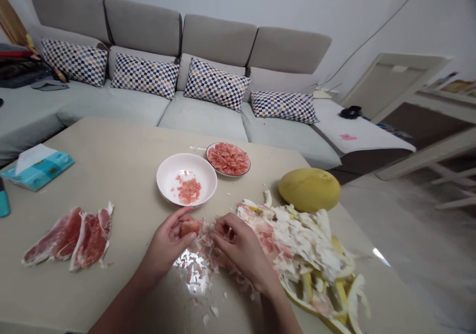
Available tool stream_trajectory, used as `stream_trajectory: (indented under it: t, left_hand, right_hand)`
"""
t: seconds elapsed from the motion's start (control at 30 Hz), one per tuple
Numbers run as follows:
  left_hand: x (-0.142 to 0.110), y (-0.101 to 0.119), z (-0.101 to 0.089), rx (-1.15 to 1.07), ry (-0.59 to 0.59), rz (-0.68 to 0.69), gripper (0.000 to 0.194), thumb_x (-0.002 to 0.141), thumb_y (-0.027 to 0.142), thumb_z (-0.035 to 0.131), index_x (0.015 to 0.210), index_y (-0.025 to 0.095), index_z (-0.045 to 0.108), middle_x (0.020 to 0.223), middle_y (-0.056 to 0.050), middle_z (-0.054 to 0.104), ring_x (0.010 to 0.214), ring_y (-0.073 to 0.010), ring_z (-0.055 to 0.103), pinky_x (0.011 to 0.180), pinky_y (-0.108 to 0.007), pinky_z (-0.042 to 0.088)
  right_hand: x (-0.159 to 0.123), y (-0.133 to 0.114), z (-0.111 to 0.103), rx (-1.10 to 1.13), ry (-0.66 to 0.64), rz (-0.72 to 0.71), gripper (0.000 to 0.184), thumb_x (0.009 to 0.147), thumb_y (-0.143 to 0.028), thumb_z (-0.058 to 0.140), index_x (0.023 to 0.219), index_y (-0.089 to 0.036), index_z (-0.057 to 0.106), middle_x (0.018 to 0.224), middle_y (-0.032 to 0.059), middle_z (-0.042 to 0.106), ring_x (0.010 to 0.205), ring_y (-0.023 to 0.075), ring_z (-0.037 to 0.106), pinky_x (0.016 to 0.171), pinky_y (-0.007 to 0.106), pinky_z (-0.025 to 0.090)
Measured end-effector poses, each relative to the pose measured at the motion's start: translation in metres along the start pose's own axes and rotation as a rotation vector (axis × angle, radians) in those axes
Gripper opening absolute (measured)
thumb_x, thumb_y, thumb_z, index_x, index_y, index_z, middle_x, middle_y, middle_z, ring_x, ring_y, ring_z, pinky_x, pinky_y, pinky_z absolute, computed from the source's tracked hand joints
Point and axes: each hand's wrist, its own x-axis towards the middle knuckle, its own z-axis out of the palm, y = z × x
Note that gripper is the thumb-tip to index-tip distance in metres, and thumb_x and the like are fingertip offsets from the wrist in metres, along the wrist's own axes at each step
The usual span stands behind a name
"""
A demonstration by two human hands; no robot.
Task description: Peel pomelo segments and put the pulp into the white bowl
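My left hand (174,236) is closed around a piece of pink pomelo flesh (191,227), just in front of the white bowl (165,195). Small bits of pomelo flesh (189,190) lie in that bowl. To the right, my right hand (240,245) has its fingers curled in a pinch above shreds of membrane (208,247); anything between the fingertips is too small to make out. A heap of white pith and yellow peel (312,245) spreads beside the right hand. On the left side of the table lie unpeeled pomelo segments (91,237).
Behind the bowl stands a dark-rimmed plate (228,159) piled with pink flesh. A whole yellow pomelo (310,189) rests at the table's right edge. A blue tissue pack (44,168) lies at the left. Beyond the table (122,160) is a sofa (201,113) with checkered cushions.
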Motion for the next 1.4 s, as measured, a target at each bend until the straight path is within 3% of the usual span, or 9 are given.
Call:
stream_trajectory:
  t: [0.07, 0.13, 0.27, 0.33, 0.5, 0.87, 1.1, 1.2, 1.4]
  left_hand:
    - [0.001, 0.000, 0.001, -0.003, -0.004, 0.008, 0.056, 0.068, 0.021, 0.081, 0.119, 0.022, 0.057, 0.100, -0.003, 0.068, 0.097, -0.0202, 0.067, 0.088, -0.032, 0.052]
    - [0.001, 0.000, 0.001, 0.021, -0.025, 0.000, 0.045, 0.068, 0.021, 0.080, 0.109, 0.020, 0.059, 0.098, -0.005, 0.070, 0.095, -0.0205, 0.068, 0.087, -0.033, 0.052]
    - [-0.001, 0.002, 0.000, 0.106, -0.090, -0.005, 0.028, 0.071, 0.025, 0.079, 0.094, 0.017, 0.065, 0.097, -0.008, 0.074, 0.096, -0.0229, 0.068, 0.087, -0.033, 0.051]
    - [-0.001, 0.002, -0.001, 0.129, -0.109, -0.003, 0.028, 0.070, 0.026, 0.079, 0.094, 0.017, 0.067, 0.097, -0.008, 0.074, 0.095, -0.0233, 0.068, 0.085, -0.033, 0.051]
    - [-0.001, 0.002, -0.002, 0.158, -0.143, 0.001, 0.026, 0.073, 0.029, 0.077, 0.094, 0.017, 0.069, 0.094, -0.007, 0.074, 0.091, -0.0229, 0.067, 0.082, -0.032, 0.052]
    - [-0.001, 0.007, -0.004, 0.218, -0.137, 0.002, 0.025, 0.074, 0.027, 0.076, 0.094, 0.015, 0.070, 0.096, -0.009, 0.074, 0.092, -0.0235, 0.068, 0.083, -0.033, 0.053]
    - [-0.002, 0.014, -0.005, 0.202, -0.152, -0.031, 0.028, 0.073, 0.030, 0.076, 0.095, 0.015, 0.070, 0.094, -0.008, 0.074, 0.090, -0.0233, 0.068, 0.083, -0.033, 0.053]
    - [-0.002, 0.016, -0.005, 0.201, -0.151, -0.049, 0.030, 0.074, 0.031, 0.075, 0.099, 0.014, 0.070, 0.097, -0.008, 0.074, 0.092, -0.0232, 0.067, 0.085, -0.033, 0.052]
    - [0.001, 0.009, -0.003, 0.245, -0.119, -0.002, 0.024, 0.074, 0.026, 0.073, 0.095, 0.016, 0.069, 0.097, -0.007, 0.073, 0.095, -0.0225, 0.066, 0.085, -0.032, 0.051]
  right_hand:
    - [0.000, -0.002, -0.002, 0.095, -0.021, -0.013, 0.017, 0.083, -0.021, 0.063, 0.100, -0.022, 0.067, 0.095, 0.0039, 0.067, 0.078, 0.0171, 0.060, 0.069, 0.028, 0.048]
    - [0.000, -0.005, -0.002, 0.199, -0.042, -0.013, 0.018, 0.089, -0.025, 0.059, 0.104, -0.023, 0.068, 0.104, 0.0058, 0.067, 0.087, 0.0180, 0.063, 0.075, 0.029, 0.050]
    - [-0.002, -0.013, 0.002, 0.273, -0.095, -0.030, 0.020, 0.085, -0.031, 0.068, 0.103, -0.023, 0.071, 0.099, 0.0050, 0.070, 0.086, 0.0187, 0.063, 0.074, 0.028, 0.050]
    - [-0.002, -0.015, 0.006, 0.258, -0.085, -0.040, 0.024, 0.079, -0.032, 0.075, 0.101, -0.024, 0.072, 0.094, 0.0041, 0.070, 0.082, 0.0183, 0.062, 0.071, 0.028, 0.049]
    - [-0.002, -0.012, 0.011, 0.285, -0.072, -0.015, 0.014, 0.082, -0.033, 0.072, 0.091, -0.022, 0.076, 0.084, 0.0046, 0.069, 0.079, 0.0186, 0.063, 0.066, 0.026, 0.048]
    - [0.001, -0.014, 0.015, 0.587, -0.146, 0.201, 0.024, 0.075, -0.040, 0.075, 0.082, -0.017, 0.077, 0.066, 0.0020, 0.065, 0.056, 0.0137, 0.058, 0.047, 0.022, 0.044]
    - [0.003, -0.006, 0.017, 0.803, -0.235, 0.313, 0.033, 0.071, -0.046, 0.079, 0.082, -0.015, 0.076, 0.063, 0.0015, 0.068, 0.053, 0.0119, 0.060, 0.054, 0.023, 0.050]
    - [0.003, -0.005, 0.018, 0.781, -0.255, 0.330, 0.037, 0.073, -0.049, 0.077, 0.087, -0.015, 0.076, 0.065, 0.0030, 0.070, 0.055, 0.0133, 0.062, 0.056, 0.024, 0.051]
    - [-0.002, -0.008, 0.023, 0.509, -0.124, 0.229, 0.032, 0.070, -0.044, 0.080, 0.091, -0.019, 0.076, 0.083, 0.0061, 0.074, 0.074, 0.0199, 0.067, 0.064, 0.027, 0.052]
